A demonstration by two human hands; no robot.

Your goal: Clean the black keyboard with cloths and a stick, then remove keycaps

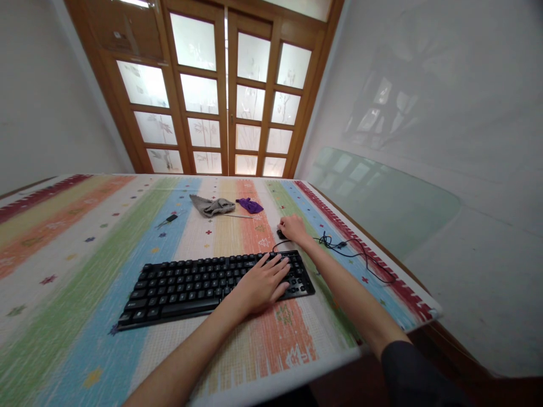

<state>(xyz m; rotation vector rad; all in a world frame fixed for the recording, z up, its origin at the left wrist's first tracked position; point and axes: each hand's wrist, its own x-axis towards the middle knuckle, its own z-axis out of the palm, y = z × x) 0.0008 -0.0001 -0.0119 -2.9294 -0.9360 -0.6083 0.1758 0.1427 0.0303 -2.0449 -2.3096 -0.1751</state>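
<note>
The left hand (263, 282) lies over the right end of the long black plastic keyboard (186, 291), palm down and fingers spread apart; this grip is wrapped around nothing, and the flat touch probably serves to steady the board. The keyboard sits at a slight angle on the bench (127, 237), near the person, its main block of keys reaching left of that grip.

The right hand (292, 228) is beyond the keyboard's far right corner, fingers curled together at a small black object (280, 234). The fingers hide most of it, so I cannot tell whether this grip is clamped on it or merely touching. It shows on the left side of the curled fingers, apart from the keyboard. A thin black cable (350, 255) lies loosely looped to the right of the wrist, perhaps left slack for free movement.
</note>
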